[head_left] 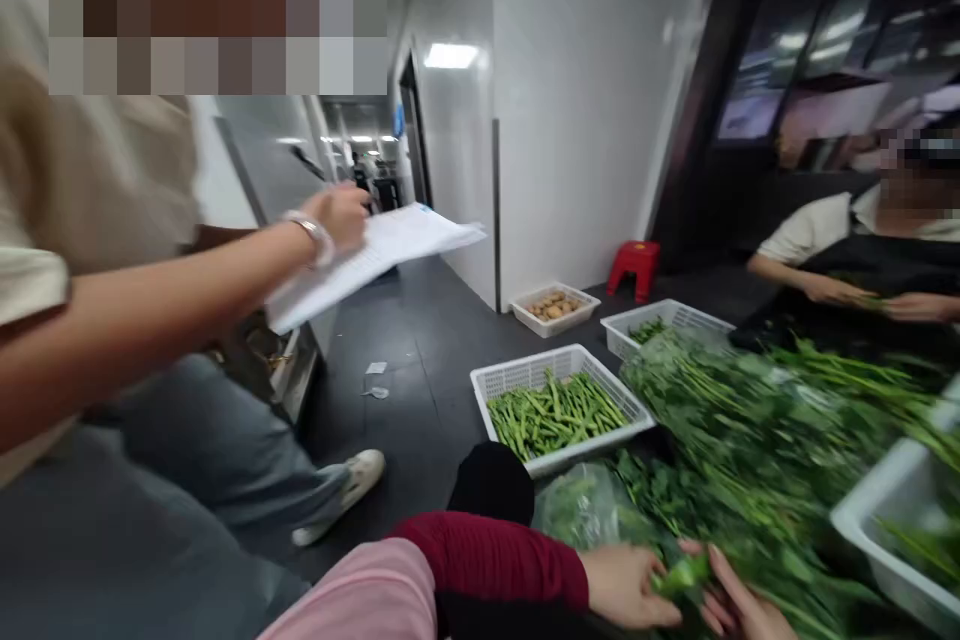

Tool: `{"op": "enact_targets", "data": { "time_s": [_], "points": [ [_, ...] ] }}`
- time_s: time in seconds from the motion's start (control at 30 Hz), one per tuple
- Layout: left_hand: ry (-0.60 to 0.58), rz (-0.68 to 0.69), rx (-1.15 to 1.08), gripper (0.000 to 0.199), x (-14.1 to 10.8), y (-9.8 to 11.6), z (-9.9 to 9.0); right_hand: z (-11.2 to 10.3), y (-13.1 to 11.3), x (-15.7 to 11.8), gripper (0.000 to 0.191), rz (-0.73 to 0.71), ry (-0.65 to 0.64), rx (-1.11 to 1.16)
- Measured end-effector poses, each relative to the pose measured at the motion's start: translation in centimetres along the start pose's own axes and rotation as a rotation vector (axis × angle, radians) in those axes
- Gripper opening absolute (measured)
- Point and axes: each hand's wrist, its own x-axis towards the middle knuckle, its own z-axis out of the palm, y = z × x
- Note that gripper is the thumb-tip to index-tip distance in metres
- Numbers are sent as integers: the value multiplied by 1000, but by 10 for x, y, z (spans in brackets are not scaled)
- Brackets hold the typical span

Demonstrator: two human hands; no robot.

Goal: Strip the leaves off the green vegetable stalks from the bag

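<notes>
At the bottom of the head view, my left hand [626,584], coming out of a dark red sleeve, is closed around a bright green piece of leafy vegetable [686,575]. My right hand [741,602] meets it from the other side, its thumb and fingers closed at the far end of the piece. Blur hides the exact grip. Beneath and beyond both hands spreads a large heap of leafy greens [757,440] with long stems. A clear plastic bag [589,505] with greens lies just beyond my left forearm.
A white basket [480,382] holds cut green stalks; another basket [517,305] holds potatoes. More white baskets [862,510] border the heap. A red stool [634,265] stands by the wall. At left, a person holds papers [390,245]; at right, a seated person [847,290] handles greens.
</notes>
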Motion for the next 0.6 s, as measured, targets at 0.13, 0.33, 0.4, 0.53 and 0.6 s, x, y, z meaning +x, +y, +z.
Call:
{"op": "enact_targets", "data": {
  "time_s": [0.13,0.33,0.4,0.53,0.6],
  "points": [
    [234,75,-13,40,17,-2,0,17,-33,-11,42,12,-30,197],
    [48,47,-570,28,79,-14,-3,13,-63,32,36,-49,36,356],
    [34,-9,-768,29,96,-15,-1,6,-65,50,35,-39,129,398],
    [1,-166,-1079,33,126,-14,0,-8,-61,89,39,-63,335,335],
    [1,-251,-1153,33,140,-13,-1,-13,-56,105,37,-149,476,144]
  ]
}}
